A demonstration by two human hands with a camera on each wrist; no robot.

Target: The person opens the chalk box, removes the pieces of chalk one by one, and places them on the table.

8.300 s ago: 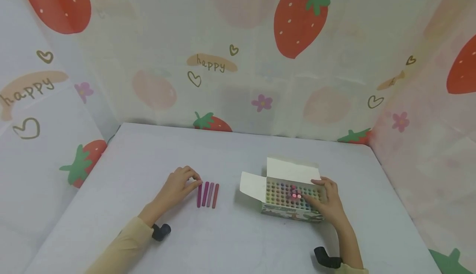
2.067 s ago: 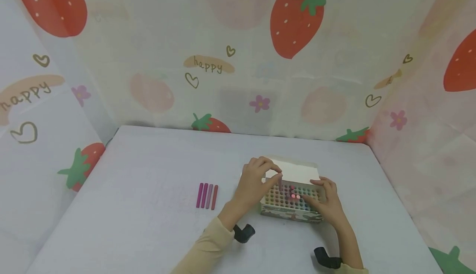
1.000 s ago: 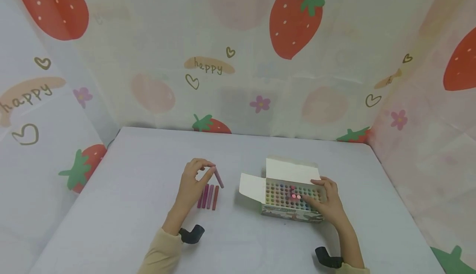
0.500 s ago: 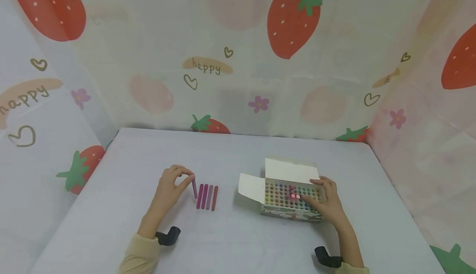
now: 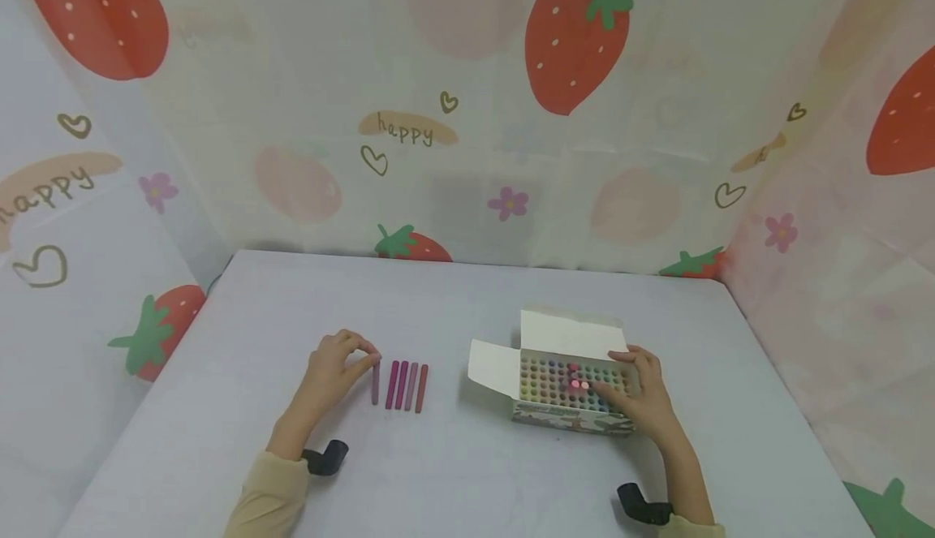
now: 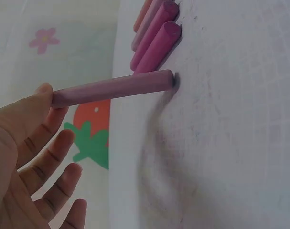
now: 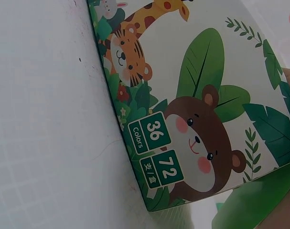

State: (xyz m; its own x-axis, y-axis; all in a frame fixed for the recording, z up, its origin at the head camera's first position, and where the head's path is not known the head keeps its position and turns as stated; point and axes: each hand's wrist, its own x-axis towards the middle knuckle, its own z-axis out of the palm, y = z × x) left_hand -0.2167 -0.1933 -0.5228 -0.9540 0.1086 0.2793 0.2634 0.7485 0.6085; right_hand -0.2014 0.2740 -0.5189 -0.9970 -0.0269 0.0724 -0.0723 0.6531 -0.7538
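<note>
My left hand point(image 5: 332, 369) pinches a mauve chalk stick point(image 6: 113, 88) by its top end between thumb and forefinger, with the other fingers spread apart. The stick's lower end is down at the table, left of a row of several chalk sticks: a dark magenta one point(image 5: 392, 385), another magenta one point(image 5: 402, 385), a mauve one point(image 5: 412, 386) and a reddish-brown one point(image 5: 422, 389). My right hand point(image 5: 646, 392) holds the right side of the chalk box point(image 5: 536, 415), thumb over the top and fingers toward the back edge. Pink sticks point(image 5: 575, 384) stand up from its holes.
The box's white lid point(image 5: 573, 333) stands raised at the back, and a side flap point(image 5: 495, 367) sticks out to the left. Its front point(image 7: 197, 148) carries printed animals. A white cloth covers the table point(image 5: 467, 473); a strawberry-printed curtain point(image 5: 467, 165) surrounds it.
My left hand set down a magenta stick, reached into the box, drew out the mauve stick and brought it left of the row, lowering it to the table. My right hand stayed at the box.
</note>
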